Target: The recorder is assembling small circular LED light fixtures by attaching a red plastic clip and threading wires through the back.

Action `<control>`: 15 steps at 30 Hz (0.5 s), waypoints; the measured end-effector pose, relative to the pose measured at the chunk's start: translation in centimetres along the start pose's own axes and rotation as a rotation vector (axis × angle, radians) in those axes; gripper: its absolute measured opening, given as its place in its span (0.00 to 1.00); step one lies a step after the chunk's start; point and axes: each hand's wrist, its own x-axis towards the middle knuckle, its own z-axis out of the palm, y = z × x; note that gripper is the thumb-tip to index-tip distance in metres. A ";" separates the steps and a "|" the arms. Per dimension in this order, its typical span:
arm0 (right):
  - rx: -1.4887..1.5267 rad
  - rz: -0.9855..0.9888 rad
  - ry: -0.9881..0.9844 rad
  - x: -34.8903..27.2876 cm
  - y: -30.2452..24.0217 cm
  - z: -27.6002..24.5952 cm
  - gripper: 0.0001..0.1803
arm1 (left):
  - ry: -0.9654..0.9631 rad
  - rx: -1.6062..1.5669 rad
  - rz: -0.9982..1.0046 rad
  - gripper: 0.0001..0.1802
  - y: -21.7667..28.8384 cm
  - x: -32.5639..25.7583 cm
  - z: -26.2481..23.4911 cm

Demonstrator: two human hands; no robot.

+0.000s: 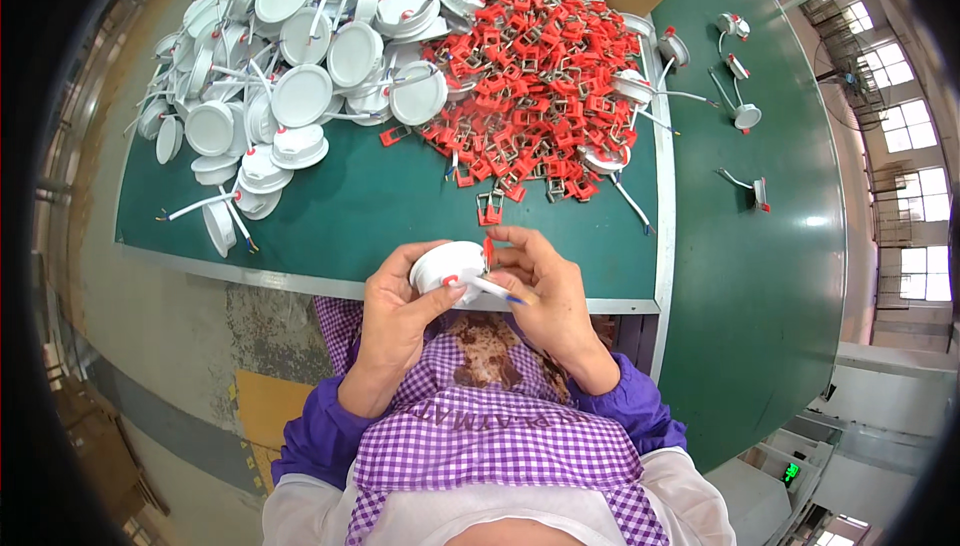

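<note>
Head view shows, at the left, a pile of white round downlights (302, 96) on the green table (370, 211). Near the table's front edge, the left hand (392, 296) holds one white downlight (440, 264), its fingers curled around the wall and its thumb beside a small red part. This downlight seems light and stiff, perhaps slightly slippery, so the rim is probably the best place to hold; the white cable (492, 289) should bend easily. The downlight lies between both hands. The right hand (550, 291) has its fingers narrow, pinching a red clip (488, 251) at the downlight's right side; whether they are joined, one cannot tell. Beyond is a heap of red clips (540, 76), then, further right, a second green bench (750, 326)
</note>
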 end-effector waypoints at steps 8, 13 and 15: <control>0.125 0.060 0.119 4.0 2.0 -11.1 0.08 | 0.126 -0.184 -0.089 0.24 0.3 0.8 -0.6; -0.443 -0.155 0.699 12.0 8.9 -24.3 0.14 | 0.114 -0.024 -0.088 0.24 1.2 1.0 -1.5; -0.497 -0.212 0.642 16.0 10.5 -26.7 0.18 | 0.090 -0.012 -0.111 0.23 0.5 0.8 -1.2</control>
